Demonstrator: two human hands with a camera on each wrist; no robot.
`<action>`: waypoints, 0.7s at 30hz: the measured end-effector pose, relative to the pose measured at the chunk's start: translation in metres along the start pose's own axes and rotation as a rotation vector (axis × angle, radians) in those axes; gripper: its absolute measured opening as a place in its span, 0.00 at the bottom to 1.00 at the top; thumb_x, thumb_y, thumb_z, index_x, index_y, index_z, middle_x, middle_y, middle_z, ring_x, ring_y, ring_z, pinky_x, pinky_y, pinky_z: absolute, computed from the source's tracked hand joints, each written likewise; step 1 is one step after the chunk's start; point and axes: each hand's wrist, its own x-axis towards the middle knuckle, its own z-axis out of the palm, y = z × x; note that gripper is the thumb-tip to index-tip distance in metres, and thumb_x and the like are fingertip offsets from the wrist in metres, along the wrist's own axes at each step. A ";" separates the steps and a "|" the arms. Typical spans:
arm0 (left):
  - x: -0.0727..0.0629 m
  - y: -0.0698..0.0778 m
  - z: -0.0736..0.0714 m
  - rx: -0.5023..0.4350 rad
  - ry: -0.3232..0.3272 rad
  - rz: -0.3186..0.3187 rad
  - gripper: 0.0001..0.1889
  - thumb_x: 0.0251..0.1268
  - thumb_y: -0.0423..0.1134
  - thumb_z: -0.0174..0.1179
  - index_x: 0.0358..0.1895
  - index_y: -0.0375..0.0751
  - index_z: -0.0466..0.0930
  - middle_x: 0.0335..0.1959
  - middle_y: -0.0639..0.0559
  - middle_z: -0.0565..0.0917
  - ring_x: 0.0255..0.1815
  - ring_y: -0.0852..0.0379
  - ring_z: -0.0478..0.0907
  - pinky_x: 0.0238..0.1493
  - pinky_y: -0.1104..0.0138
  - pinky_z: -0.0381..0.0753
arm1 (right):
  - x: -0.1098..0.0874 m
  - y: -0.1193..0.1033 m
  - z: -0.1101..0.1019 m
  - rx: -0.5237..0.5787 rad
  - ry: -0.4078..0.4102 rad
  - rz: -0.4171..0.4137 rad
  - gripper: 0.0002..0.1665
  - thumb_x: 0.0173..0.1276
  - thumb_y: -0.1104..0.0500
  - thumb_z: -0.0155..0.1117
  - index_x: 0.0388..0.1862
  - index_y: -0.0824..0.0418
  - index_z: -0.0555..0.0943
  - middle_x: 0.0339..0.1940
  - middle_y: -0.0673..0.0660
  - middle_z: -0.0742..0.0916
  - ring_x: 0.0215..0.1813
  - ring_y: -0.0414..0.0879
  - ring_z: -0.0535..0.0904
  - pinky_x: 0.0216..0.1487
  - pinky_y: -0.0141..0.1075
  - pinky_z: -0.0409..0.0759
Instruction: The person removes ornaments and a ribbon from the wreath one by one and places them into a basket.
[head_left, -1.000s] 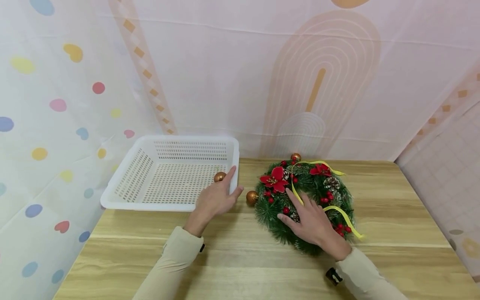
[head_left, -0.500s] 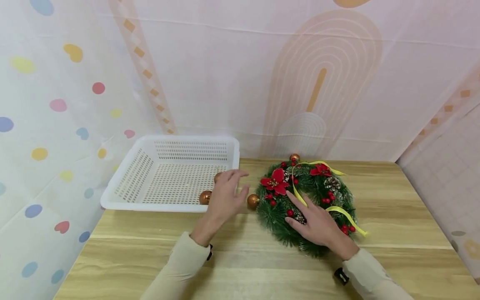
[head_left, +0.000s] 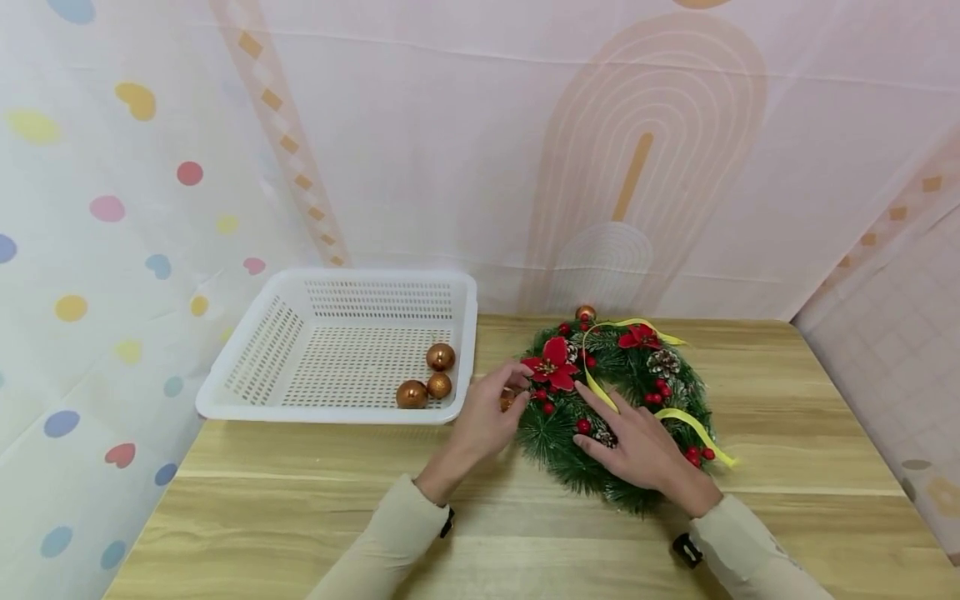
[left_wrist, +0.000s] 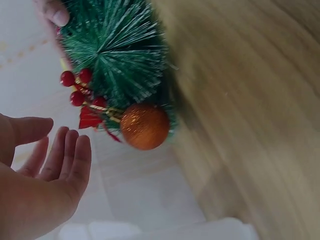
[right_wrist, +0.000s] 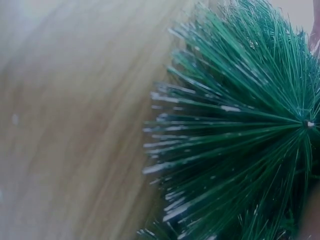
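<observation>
Tbl (head_left: 555,542) woodgrain, backdrop (head_left: 142,250) dotted; L grip (head_left: 486,417) loose, R grip (head_left: 636,446) relaxed on wreath (head_left: 558,448).

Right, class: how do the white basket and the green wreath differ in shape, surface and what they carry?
Shape: the basket is rectangular, while the wreath is a ring.
Surface: the basket is smooth-rimmed and perforated, while the wreath is bristly.
What they carry: the basket holds three copper-coloured balls; the wreath bears red flowers, red berries and pine cones.
Both sit on the wooden table.
</observation>
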 end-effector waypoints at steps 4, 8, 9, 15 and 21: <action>0.002 -0.005 0.005 0.008 0.014 -0.047 0.15 0.64 0.25 0.60 0.54 0.33 0.77 0.42 0.42 0.84 0.43 0.50 0.81 0.45 0.61 0.82 | 0.000 0.000 0.000 0.005 -0.005 0.011 0.44 0.69 0.34 0.58 0.80 0.37 0.55 0.69 0.70 0.74 0.12 0.39 0.59 0.22 0.34 0.66; 0.001 -0.009 0.009 0.026 0.039 -0.081 0.16 0.64 0.26 0.60 0.55 0.35 0.75 0.42 0.42 0.85 0.47 0.46 0.80 0.49 0.53 0.79 | 0.000 -0.001 0.002 -0.011 -0.005 0.025 0.44 0.69 0.33 0.57 0.80 0.38 0.55 0.69 0.68 0.74 0.28 0.51 0.80 0.42 0.50 0.78; 0.001 -0.010 0.010 0.023 0.042 -0.095 0.17 0.64 0.26 0.60 0.56 0.35 0.75 0.42 0.42 0.85 0.49 0.45 0.80 0.51 0.51 0.78 | 0.000 -0.002 0.002 -0.013 -0.005 0.029 0.44 0.69 0.32 0.56 0.80 0.38 0.55 0.69 0.68 0.74 0.36 0.55 0.83 0.48 0.56 0.77; 0.002 -0.019 0.013 -0.053 0.005 -0.193 0.18 0.66 0.26 0.58 0.58 0.36 0.72 0.42 0.42 0.84 0.46 0.46 0.81 0.50 0.54 0.79 | 0.000 -0.003 0.002 -0.016 -0.011 0.048 0.44 0.69 0.31 0.55 0.80 0.38 0.55 0.70 0.69 0.74 0.52 0.66 0.81 0.57 0.64 0.70; 0.002 -0.024 0.014 -0.035 -0.017 -0.172 0.18 0.64 0.25 0.59 0.57 0.36 0.72 0.39 0.46 0.86 0.45 0.47 0.79 0.55 0.52 0.74 | 0.000 -0.003 0.003 -0.037 -0.016 0.061 0.44 0.69 0.30 0.54 0.80 0.38 0.55 0.69 0.68 0.74 0.49 0.64 0.83 0.54 0.60 0.72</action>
